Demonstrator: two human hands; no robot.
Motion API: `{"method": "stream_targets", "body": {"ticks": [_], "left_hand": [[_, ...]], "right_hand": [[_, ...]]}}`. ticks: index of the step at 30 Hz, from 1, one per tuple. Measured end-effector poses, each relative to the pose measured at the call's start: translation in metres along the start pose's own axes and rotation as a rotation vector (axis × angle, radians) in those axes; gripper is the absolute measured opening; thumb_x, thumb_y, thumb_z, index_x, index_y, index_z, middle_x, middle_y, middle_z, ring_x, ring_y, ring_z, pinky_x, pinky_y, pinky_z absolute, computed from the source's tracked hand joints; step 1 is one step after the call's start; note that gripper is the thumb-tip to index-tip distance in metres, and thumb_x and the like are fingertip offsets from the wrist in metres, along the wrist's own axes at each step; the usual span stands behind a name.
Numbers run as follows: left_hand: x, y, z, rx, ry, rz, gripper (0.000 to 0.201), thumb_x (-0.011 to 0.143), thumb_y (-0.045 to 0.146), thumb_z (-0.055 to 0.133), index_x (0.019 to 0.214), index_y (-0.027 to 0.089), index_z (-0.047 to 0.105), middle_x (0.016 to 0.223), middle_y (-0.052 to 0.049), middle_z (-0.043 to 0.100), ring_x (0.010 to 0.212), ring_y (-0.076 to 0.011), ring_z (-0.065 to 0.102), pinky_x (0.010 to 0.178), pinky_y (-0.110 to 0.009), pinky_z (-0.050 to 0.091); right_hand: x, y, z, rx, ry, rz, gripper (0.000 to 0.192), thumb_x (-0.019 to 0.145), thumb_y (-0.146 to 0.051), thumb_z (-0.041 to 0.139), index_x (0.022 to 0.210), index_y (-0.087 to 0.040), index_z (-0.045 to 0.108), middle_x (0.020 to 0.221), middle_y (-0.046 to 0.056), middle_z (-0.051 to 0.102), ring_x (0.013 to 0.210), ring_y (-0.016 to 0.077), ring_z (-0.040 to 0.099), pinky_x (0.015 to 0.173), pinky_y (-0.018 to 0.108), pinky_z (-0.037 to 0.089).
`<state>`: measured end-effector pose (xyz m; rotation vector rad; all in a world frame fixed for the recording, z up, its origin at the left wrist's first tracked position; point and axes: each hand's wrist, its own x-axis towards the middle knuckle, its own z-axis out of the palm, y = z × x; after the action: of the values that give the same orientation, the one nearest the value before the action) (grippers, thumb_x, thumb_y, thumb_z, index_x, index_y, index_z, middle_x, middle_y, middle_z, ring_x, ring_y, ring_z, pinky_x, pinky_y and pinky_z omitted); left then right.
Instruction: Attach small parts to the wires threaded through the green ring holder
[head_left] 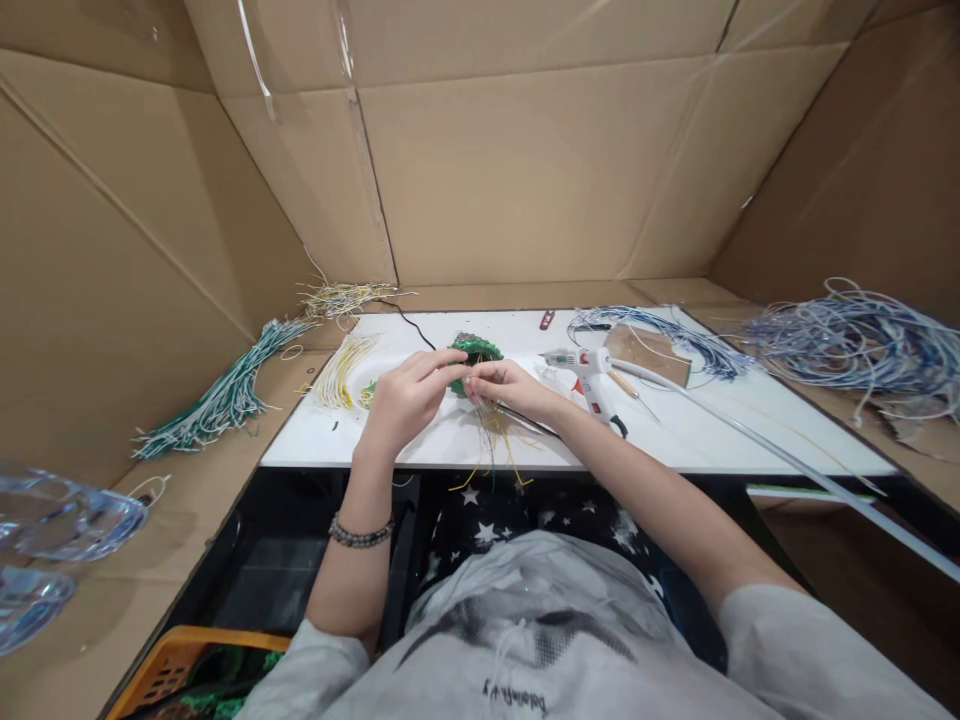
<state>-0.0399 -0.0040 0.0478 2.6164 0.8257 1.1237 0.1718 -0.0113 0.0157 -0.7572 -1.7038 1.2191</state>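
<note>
A shiny green, tinsel-like piece (478, 347) with a dark hollow middle is at the centre of the white board. My left hand (411, 395) is closed at its near left side, thumb and fingers brought together on it. From the right, my right hand (514, 388) pinches thin wires close to my left fingertips. Yellow and green wire ends (495, 435) hang below my hands toward the board's front edge. My fingers hide part of the green piece and the exact spot where they grip.
Right of my hands are a white glue gun (592, 375), a wooden-handled awl (626, 383) and a brown plate (649, 352). Bundles of yellow wires (345, 372), green wires (225, 395) and blue-white wires (862, 345) lie around. An orange basket (172, 650) stands lower left. Cardboard walls (525, 180) surround the board.
</note>
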Motion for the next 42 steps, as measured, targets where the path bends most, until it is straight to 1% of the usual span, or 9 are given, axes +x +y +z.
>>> {"method": "stream_targets", "body": {"ticks": [3, 8, 12, 16, 23, 30, 34, 37, 42], "left_hand": [[0.000, 0.000, 0.003, 0.077, -0.057, 0.012, 0.028, 0.099, 0.024, 0.053, 0.103, 0.033, 0.079, 0.120, -0.006, 0.079, 0.110, -0.0270, 0.071, 0.097, -0.044, 0.055], [-0.003, -0.001, 0.004, 0.272, -0.073, 0.122, 0.031, 0.103, 0.022, 0.049, 0.100, 0.028, 0.079, 0.111, -0.007, 0.081, 0.094, -0.0237, 0.072, 0.081, -0.037, 0.052], [-0.004, 0.003, 0.001, 0.319, -0.077, 0.150, 0.031, 0.102, 0.017, 0.049, 0.099, 0.027, 0.078, 0.112, -0.007, 0.081, 0.089, -0.0226, 0.072, 0.075, -0.035, 0.049], [-0.003, 0.007, 0.002, 0.326, -0.083, 0.139, 0.030, 0.099, 0.015, 0.048, 0.093, 0.025, 0.076, 0.105, -0.008, 0.081, 0.085, -0.0225, 0.071, 0.073, -0.034, 0.048], [-0.005, 0.010, 0.003, 0.483, -0.129, 0.162, 0.028, 0.095, 0.011, 0.046, 0.084, 0.021, 0.070, 0.089, -0.009, 0.077, 0.074, -0.0220, 0.069, 0.060, -0.033, 0.042], [-0.007, 0.008, 0.000, 0.366, -0.120, 0.089, 0.032, 0.102, 0.025, 0.045, 0.085, 0.021, 0.072, 0.087, -0.013, 0.075, 0.076, -0.0253, 0.068, 0.063, -0.036, 0.046], [-0.006, 0.011, -0.005, 0.284, -0.175, 0.063, 0.030, 0.098, 0.021, 0.044, 0.088, 0.021, 0.072, 0.093, -0.012, 0.077, 0.082, -0.0273, 0.070, 0.067, -0.037, 0.047], [-0.004, 0.017, -0.005, 0.233, -0.190, -0.014, 0.028, 0.095, 0.022, 0.047, 0.080, 0.022, 0.070, 0.083, -0.010, 0.073, 0.073, -0.0259, 0.066, 0.065, -0.037, 0.044], [0.000, 0.025, 0.005, -0.020, -0.048, -0.201, 0.025, 0.087, 0.025, 0.054, 0.062, 0.025, 0.059, 0.063, -0.004, 0.062, 0.060, -0.0216, 0.053, 0.062, -0.037, 0.040]], "right_hand": [[0.000, 0.000, 0.000, -0.007, -0.013, 0.012, 0.052, 0.081, -0.070, 0.074, 0.075, -0.019, 0.066, 0.067, 0.000, 0.060, 0.067, 0.0151, 0.049, 0.068, 0.031, 0.041], [0.000, -0.003, 0.000, -0.035, -0.036, 0.040, 0.047, 0.081, -0.066, 0.075, 0.071, -0.021, 0.066, 0.066, 0.001, 0.059, 0.069, 0.0183, 0.054, 0.071, 0.034, 0.047], [-0.001, -0.004, -0.001, -0.059, -0.032, 0.054, 0.046, 0.081, -0.065, 0.075, 0.069, -0.022, 0.065, 0.066, 0.001, 0.060, 0.069, 0.0190, 0.054, 0.071, 0.035, 0.049], [0.000, -0.002, -0.001, -0.060, -0.040, 0.025, 0.047, 0.083, -0.065, 0.073, 0.070, -0.021, 0.065, 0.065, 0.001, 0.058, 0.068, 0.0182, 0.051, 0.069, 0.034, 0.046], [0.001, 0.003, 0.001, -0.103, -0.020, 0.021, 0.047, 0.080, -0.066, 0.075, 0.075, -0.020, 0.066, 0.067, 0.001, 0.058, 0.065, 0.0165, 0.048, 0.062, 0.032, 0.038], [0.000, 0.005, 0.001, -0.133, -0.007, -0.011, 0.036, 0.085, -0.055, 0.071, 0.080, -0.020, 0.069, 0.069, 0.001, 0.062, 0.066, 0.0160, 0.050, 0.063, 0.031, 0.039], [0.000, 0.006, 0.002, -0.160, -0.013, 0.006, 0.032, 0.085, -0.054, 0.072, 0.079, -0.023, 0.070, 0.068, 0.001, 0.062, 0.064, 0.0167, 0.051, 0.062, 0.031, 0.041], [0.000, 0.006, 0.002, -0.192, -0.009, -0.005, 0.030, 0.085, -0.055, 0.072, 0.077, -0.026, 0.070, 0.070, 0.001, 0.063, 0.066, 0.0184, 0.054, 0.064, 0.032, 0.043], [-0.001, 0.007, 0.003, -0.234, 0.068, -0.094, 0.026, 0.090, -0.046, 0.069, 0.078, -0.023, 0.070, 0.070, 0.003, 0.065, 0.068, 0.0199, 0.057, 0.067, 0.034, 0.045]]}}
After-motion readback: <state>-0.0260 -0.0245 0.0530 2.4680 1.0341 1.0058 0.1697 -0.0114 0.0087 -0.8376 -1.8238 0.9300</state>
